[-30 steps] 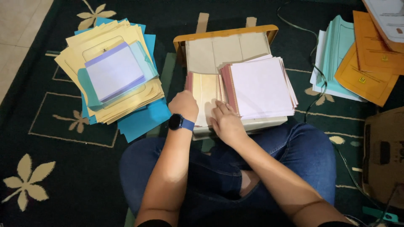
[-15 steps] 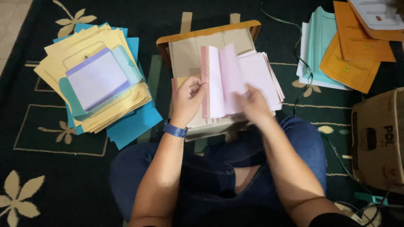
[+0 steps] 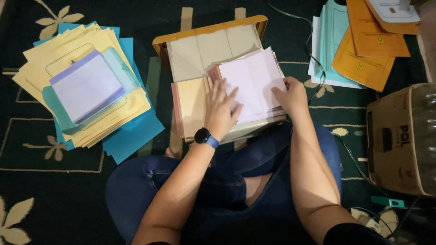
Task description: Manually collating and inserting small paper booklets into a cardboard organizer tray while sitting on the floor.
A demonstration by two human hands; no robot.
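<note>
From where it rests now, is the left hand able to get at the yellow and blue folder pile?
Probably yes: the left hand lies flat on the pink papers, holding nothing, and only bare carpet separates it from the folder pile.

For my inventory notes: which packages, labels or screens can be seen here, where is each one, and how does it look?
Cardboard box: right edge, on the carpet; brown, blocky, dark print on its side.
Orange envelopes: top right, stacked flat; small dark emblem on each.
Smartwatch: on the left wrist; round black face, blue strap, screen dark.

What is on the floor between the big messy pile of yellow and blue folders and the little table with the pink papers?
In the head view, only dark green carpet lies between the folder pile and the small table; nothing sits on that strip.
</note>
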